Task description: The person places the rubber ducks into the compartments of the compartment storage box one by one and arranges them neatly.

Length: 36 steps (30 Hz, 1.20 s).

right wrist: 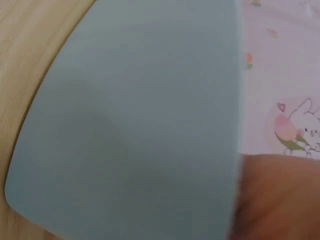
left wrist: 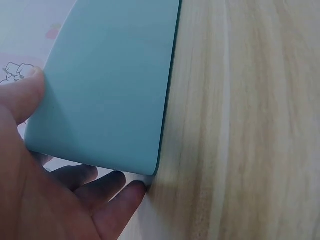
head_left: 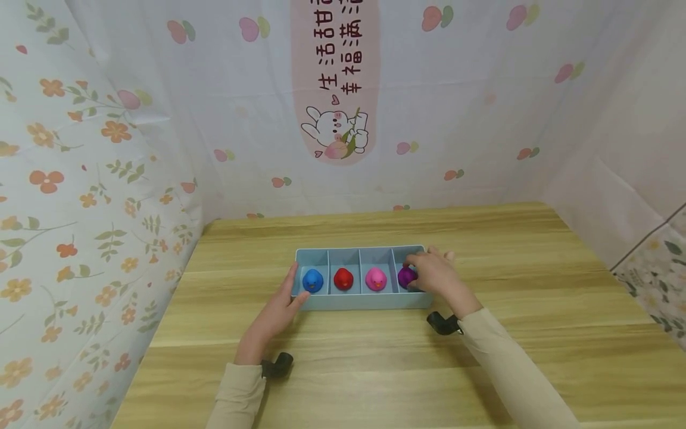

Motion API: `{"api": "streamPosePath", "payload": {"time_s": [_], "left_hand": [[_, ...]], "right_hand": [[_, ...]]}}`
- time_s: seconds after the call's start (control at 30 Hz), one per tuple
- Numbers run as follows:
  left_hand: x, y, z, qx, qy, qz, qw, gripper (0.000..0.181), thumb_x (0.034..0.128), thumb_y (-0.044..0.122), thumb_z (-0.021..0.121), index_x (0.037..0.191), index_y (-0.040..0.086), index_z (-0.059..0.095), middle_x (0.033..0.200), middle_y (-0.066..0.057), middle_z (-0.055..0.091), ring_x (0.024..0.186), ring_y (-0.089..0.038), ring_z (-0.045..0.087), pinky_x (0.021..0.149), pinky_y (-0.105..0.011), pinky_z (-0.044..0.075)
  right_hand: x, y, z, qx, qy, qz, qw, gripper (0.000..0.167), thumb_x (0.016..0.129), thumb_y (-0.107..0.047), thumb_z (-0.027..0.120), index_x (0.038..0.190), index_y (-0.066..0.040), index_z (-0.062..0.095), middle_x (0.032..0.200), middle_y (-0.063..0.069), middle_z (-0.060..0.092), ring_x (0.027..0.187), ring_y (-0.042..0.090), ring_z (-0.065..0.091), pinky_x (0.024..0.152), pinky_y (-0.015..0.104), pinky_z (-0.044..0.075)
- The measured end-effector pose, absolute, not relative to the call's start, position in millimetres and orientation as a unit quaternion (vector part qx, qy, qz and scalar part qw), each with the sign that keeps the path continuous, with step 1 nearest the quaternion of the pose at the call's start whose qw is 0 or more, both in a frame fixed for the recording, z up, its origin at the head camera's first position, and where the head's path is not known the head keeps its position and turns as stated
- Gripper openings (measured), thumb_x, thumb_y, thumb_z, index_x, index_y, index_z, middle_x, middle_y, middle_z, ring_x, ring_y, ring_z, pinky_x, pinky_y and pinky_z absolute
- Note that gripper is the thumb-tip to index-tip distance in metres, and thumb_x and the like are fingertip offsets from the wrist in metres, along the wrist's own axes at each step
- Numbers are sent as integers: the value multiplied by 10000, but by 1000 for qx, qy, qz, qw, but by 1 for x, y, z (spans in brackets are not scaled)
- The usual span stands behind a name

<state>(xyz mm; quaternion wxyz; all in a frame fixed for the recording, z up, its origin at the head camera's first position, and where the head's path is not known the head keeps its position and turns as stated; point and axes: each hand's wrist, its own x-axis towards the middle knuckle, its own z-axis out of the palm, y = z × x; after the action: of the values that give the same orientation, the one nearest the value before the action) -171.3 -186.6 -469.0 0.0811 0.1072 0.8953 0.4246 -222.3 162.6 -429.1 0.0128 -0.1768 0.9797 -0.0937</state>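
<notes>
A light blue box [head_left: 364,302] with a row of compartments stands on the table. Inside sit a blue rubber duck [head_left: 312,280], a red duck [head_left: 343,279] and a pink duck [head_left: 376,279], each in its own compartment. My left hand [head_left: 276,313] holds the box's left end, thumb at the front rim and fingers along the end wall; the left wrist view shows these fingers bent against the box [left wrist: 105,85]. In the rightmost compartment, my right hand [head_left: 436,275] pinches a purple duck [head_left: 406,277], partly hidden by the fingers. The box wall [right wrist: 125,120] hides that grip in the right wrist view.
The wood-grain table [head_left: 354,369] extends around the box on all sides. Behind it hangs a printed cloth [head_left: 236,119] with a rabbit picture, and a flowered cloth [head_left: 96,238] drapes at the left. A black wrist mount [head_left: 443,323] sticks out beside the right forearm.
</notes>
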Motion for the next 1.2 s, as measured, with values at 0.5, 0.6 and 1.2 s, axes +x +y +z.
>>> {"api": "streamPosePath", "payload": {"time_s": [0.5, 0.6, 1.2], "left_hand": [[-175, -189, -469, 146, 918, 369, 23, 756, 992, 344, 499, 1535, 40, 69, 1586, -219, 100, 1454, -422, 86, 1154, -600, 101], [-175, -190, -467, 142, 929, 342, 12, 759, 986, 375, 498, 1535, 43, 92, 1582, -227, 105, 1442, -451, 100, 1117, -676, 56], [-175, -190, -462, 134, 969, 204, -48, 800, 940, 464, 533, 1516, 23, 196, 1583, -207, 135, 1441, -446, 121, 1115, -676, 109]], "right_hand": [[-209, 183, -432, -198, 969, -143, -41, 589, 845, -405, 698, 1346, -128, 560, 1447, 202, 442, 1347, 474, 326, 1040, 747, 107], [-208, 186, -432, -200, 967, -150, -43, 663, 854, -419, 682, 1406, -109, 485, 1484, 217, 381, 1369, 490, 276, 1052, 747, 83], [-185, 198, -430, -165, 973, -158, -33, 869, 859, -540, 621, 1520, -114, 251, 1567, 219, 172, 1431, 493, 34, 1084, 719, 0]]}}
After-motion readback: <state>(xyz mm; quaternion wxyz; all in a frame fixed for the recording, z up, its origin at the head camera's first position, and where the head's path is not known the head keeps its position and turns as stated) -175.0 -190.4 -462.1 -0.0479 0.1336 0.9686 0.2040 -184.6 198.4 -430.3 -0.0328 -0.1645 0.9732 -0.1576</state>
